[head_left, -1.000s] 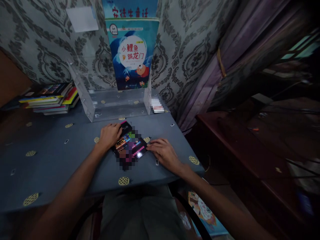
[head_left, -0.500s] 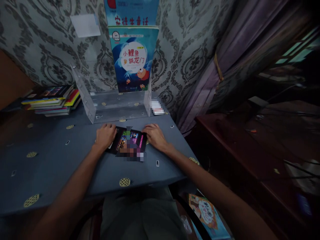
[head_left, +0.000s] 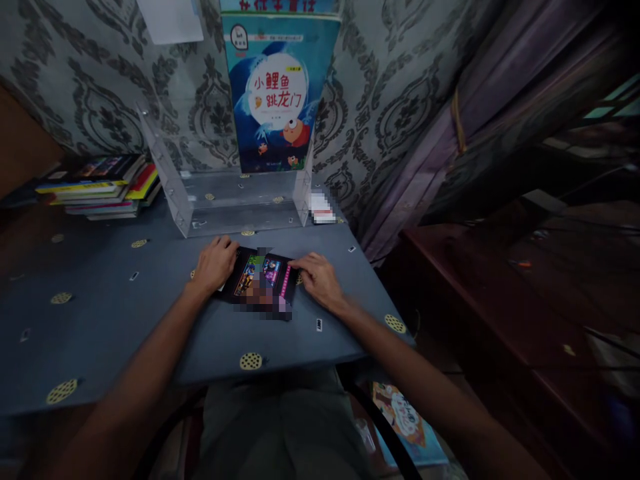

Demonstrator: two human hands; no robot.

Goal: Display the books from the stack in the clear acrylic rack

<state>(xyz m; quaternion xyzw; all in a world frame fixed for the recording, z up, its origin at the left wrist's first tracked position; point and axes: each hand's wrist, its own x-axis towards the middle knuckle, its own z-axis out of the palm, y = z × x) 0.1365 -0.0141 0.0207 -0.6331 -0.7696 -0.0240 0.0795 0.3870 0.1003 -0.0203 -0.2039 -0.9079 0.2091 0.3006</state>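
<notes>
Here — black book [head_left: 251, 279] outside clear rack [head_left: 241, 217]

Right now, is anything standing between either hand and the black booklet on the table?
Nothing visible is. The left hand is at the left edge of the booklet, and the right hand's fingertips are at its right edge. The see-through stand is beyond the booklet, not between.

Blue-grey table [head_left: 115, 313] with dark printed item [head_left: 246, 272], book stack [head_left: 103, 190], clear rack [head_left: 235, 217] and blurred pale item [head_left: 321, 208]

A book stack [head_left: 100, 189] lies beside a clear stand [head_left: 227, 217].
</notes>
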